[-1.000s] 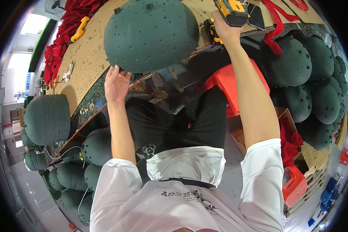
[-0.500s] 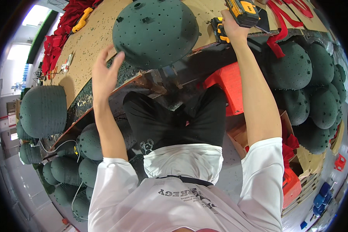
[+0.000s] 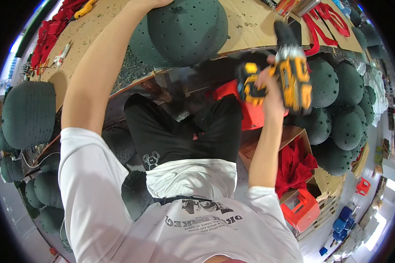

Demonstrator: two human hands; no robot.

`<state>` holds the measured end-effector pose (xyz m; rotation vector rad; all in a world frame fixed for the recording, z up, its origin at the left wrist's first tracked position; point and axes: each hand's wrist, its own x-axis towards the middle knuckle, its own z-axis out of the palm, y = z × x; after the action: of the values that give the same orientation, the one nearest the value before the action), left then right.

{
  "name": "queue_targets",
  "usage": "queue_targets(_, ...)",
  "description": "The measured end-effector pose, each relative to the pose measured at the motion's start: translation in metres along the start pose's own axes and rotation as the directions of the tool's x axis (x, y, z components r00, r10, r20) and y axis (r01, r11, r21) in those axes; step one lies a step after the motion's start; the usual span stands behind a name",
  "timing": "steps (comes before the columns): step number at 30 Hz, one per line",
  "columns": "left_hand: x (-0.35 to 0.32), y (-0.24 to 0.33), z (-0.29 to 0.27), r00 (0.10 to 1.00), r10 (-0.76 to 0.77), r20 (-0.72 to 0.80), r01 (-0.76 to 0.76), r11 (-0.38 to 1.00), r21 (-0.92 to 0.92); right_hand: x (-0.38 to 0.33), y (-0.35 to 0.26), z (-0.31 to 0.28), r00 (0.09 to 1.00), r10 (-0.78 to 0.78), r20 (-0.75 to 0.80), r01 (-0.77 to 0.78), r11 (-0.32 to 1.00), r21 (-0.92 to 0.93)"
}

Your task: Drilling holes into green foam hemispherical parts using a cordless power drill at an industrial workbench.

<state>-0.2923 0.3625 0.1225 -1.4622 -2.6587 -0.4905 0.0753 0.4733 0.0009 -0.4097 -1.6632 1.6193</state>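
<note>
A dark green dome (image 3: 180, 39), pierced with many small holes, rests at the near edge of the workbench. My left arm stretches across its left side, and my left hand (image 3: 156, 2) is at the dome's far upper part; its fingers are mostly cut off by the top of the picture. To the right of the dome, off the bench edge, my right hand (image 3: 267, 87) grips the handle of a yellow and black cordless drill (image 3: 294, 79). The drill's black nose points away from me, and it is slightly smeared by motion.
Stacked green domes stand at the left (image 3: 28, 116) and hang or pile at the right (image 3: 324, 83). Red ribbon (image 3: 316, 30) lies on the cardboard-covered bench (image 3: 105, 30). A red stool (image 3: 250, 114) and a carton of red cloth (image 3: 296, 168) are beside my legs.
My left hand has gone from beside the dome to its far upper part. My right hand has drawn the drill back toward me, off the bench. The whole view has shifted somewhat.
</note>
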Motion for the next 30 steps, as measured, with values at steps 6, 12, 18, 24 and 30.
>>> queue_targets(6, 0.008, -0.004, 0.004, 0.999, -0.023, 0.048, 0.019, 0.997, 0.081, -0.136, 0.012, 0.020, 0.966, 0.257, -0.013, -0.248, 0.918, -0.311)
queue_targets(12, 0.013, 0.005, 0.018, 0.984, -0.149, -0.096, 0.138, 0.984, -0.117, -0.169, 0.021, 0.042, 0.945, -0.121, 0.303, 0.301, 0.681, -0.668)
queue_targets(18, -0.003, 0.017, 0.014, 0.968, -0.203, -0.149, 0.183, 0.973, -0.141, -0.163, 0.016, 0.057, 0.977, 0.003, 0.213, 0.108, 0.853, -0.510)
queue_targets(24, -0.008, 0.025, 0.006, 0.963, -0.245, -0.114, 0.227, 0.962, -0.150, -0.158, 0.028, 0.060, 0.967, -0.055, 0.251, 0.182, 0.835, -0.519)
queue_targets(30, -0.012, 0.028, 0.002, 0.964, -0.242, -0.111, 0.225, 0.963, -0.151, -0.158, 0.032, 0.063, 0.968, -0.011, 0.251, 0.151, 0.823, -0.548)
